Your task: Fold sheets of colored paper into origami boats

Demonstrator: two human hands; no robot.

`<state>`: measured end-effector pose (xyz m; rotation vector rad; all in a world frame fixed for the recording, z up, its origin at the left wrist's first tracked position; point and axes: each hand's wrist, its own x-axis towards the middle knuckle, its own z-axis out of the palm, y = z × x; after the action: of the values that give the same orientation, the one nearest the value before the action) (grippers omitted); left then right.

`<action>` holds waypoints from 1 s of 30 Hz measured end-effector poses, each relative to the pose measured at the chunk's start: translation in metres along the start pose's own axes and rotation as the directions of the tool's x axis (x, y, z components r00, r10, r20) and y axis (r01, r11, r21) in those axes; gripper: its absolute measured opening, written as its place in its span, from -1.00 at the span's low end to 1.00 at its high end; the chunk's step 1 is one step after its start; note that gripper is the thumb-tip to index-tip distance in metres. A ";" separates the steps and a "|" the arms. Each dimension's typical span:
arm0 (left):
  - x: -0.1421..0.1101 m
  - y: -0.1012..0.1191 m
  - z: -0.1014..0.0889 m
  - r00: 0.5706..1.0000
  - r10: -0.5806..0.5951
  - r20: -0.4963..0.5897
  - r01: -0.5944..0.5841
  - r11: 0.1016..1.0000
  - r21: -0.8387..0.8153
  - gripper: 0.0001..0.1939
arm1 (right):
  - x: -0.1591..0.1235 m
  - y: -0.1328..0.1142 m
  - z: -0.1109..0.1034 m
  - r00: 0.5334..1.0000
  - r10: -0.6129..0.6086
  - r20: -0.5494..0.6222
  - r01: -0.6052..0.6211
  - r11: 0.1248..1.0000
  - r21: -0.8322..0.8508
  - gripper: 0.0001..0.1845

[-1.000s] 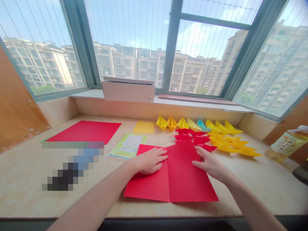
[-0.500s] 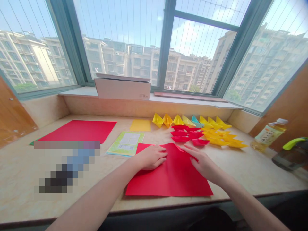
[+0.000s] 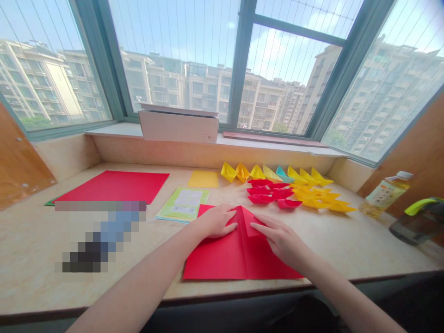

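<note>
A sheet of red paper (image 3: 222, 263) lies in front of me with a crease down its middle. Its upper right corner is turned inward as a flap (image 3: 252, 230) beside the crease. My left hand (image 3: 217, 222) rests on the upper left part of the sheet, fingers stretched out and thumb apart. With outstretched fingers, my right hand (image 3: 280, 236) presses on the flap; part of the sheet's right side is hidden under it.
Rows of folded paper boats, red (image 3: 260, 199) and yellow (image 3: 308, 203), stand behind the sheet. To the left are a green-yellow packet (image 3: 182, 206), yellow paper (image 3: 203, 178) and more red paper (image 3: 118, 187). A bottle (image 3: 385, 194) and a dark jug (image 3: 412, 226) stand right.
My right hand has brought the sheet's upper right corner inward and down, so the flap now lies by the crease. My left hand has stayed nearly in place.
</note>
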<state>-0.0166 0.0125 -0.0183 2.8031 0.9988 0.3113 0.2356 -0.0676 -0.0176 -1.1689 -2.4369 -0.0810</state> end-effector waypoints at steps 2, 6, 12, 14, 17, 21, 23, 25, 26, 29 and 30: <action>0.000 -0.001 0.001 1.000 -0.001 0.006 0.001 1.000 -0.002 -0.47 | -0.001 -0.002 0.002 0.999 -0.027 -0.025 0.026 1.000 -0.017 -0.41; 0.000 -0.002 0.002 1.000 -0.005 0.015 0.005 1.000 -0.008 -0.45 | -0.005 -0.005 0.006 0.997 -0.072 -0.022 0.071 0.996 -0.061 -0.44; 0.001 -0.001 0.003 1.000 -0.002 0.005 0.002 1.000 -0.013 -0.47 | -0.011 -0.010 0.013 0.994 -0.110 -0.029 0.107 0.990 -0.093 -0.44; 0.001 0.000 0.003 1.000 -0.003 0.009 0.003 1.000 -0.015 -0.47 | -0.013 -0.011 0.015 0.994 -0.105 -0.042 0.101 0.991 -0.092 -0.45; 0.002 0.000 0.003 1.000 -0.008 0.020 0.009 1.000 -0.021 -0.43 | -0.014 -0.012 0.018 0.995 -0.079 -0.062 0.073 0.994 -0.086 -0.48; 0.002 0.000 0.003 0.999 -0.017 0.027 0.018 0.999 -0.028 -0.39 | -0.017 -0.009 0.021 0.995 -0.046 -0.084 0.042 0.998 -0.053 -0.46; 0.001 -0.001 0.004 0.999 -0.015 0.029 0.016 0.999 -0.032 -0.41 | -0.018 -0.007 0.023 0.995 -0.031 -0.097 0.028 0.999 -0.030 -0.44; 0.001 -0.001 0.005 1.000 -0.009 0.029 0.010 0.999 -0.035 -0.43 | -0.018 -0.006 0.025 0.994 -0.015 -0.104 0.013 1.000 -0.012 -0.43; 0.001 -0.002 0.005 1.000 -0.007 0.028 0.008 0.999 -0.037 -0.43 | -0.019 -0.005 0.025 0.994 -0.005 -0.107 0.005 1.000 -0.004 -0.43; 0.001 -0.002 0.007 1.000 -0.008 0.026 0.009 0.999 -0.038 -0.43 | -0.019 -0.005 0.026 0.994 0.019 -0.112 -0.018 1.000 0.015 -0.40; 0.001 -0.002 0.007 1.000 -0.011 0.026 0.011 0.999 -0.036 -0.43 | -0.019 -0.004 0.026 0.994 0.023 -0.110 -0.022 1.000 0.017 -0.39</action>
<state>-0.0151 0.0143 -0.0252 2.7612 0.9926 0.2886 0.2335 -0.0784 -0.0486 -1.1538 -2.3243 -0.1161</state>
